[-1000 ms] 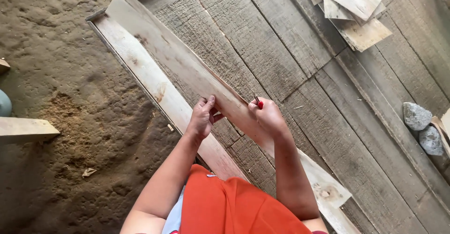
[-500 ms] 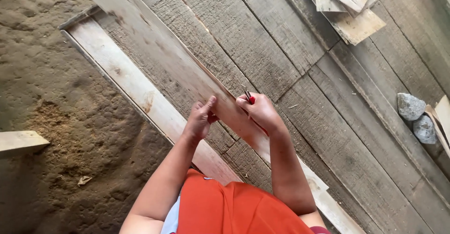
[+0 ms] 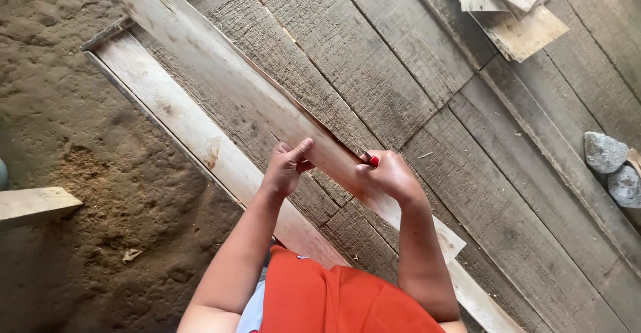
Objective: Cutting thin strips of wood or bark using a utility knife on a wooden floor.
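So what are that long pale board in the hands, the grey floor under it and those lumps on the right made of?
The long pale board looks like raw sawn wood: light, matte, with visible grain. The grey floor planks seem to be older, weathered wood, rough and unfinished, with saw marks across them. The lumps look like grey stones, dull and irregular. The left hand steadies the board.

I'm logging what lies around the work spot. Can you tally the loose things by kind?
Long pale planks: 2, one held by the left hand and right hand
Red-tipped pencil: 1
Grey stones: 2
Short pale board at left: 1
Total: 6, leaving out the stacked offcuts, which overlap too much to count.
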